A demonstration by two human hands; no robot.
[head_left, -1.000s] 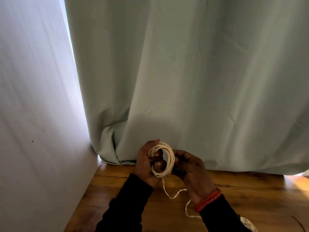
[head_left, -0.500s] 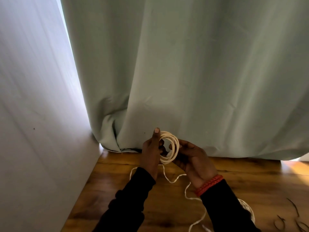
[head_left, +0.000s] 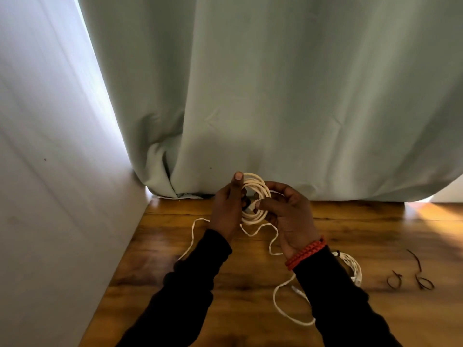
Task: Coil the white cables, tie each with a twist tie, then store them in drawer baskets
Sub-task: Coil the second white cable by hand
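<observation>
Coil: we are holding the white cable coil (head_left: pixel 254 200) above the wooden table (head_left: pixel 363 229), left hand (head_left: pixel 226 211) gripping its left side, right hand (head_left: pixel 288 214) pinching the loops
Loose tail: a slack length is trailing over the table toward us, so we are judging the winding unfinished
Done: another white bundle (head_left: pixel 350 265) is lying by our right sleeve, seemingly tied
Left: tying with the dark twist ties (head_left: pixel 411 279), then storing
Hidden: we are seeing no drawer baskets; the sleeve is covering part of that bundle
</observation>
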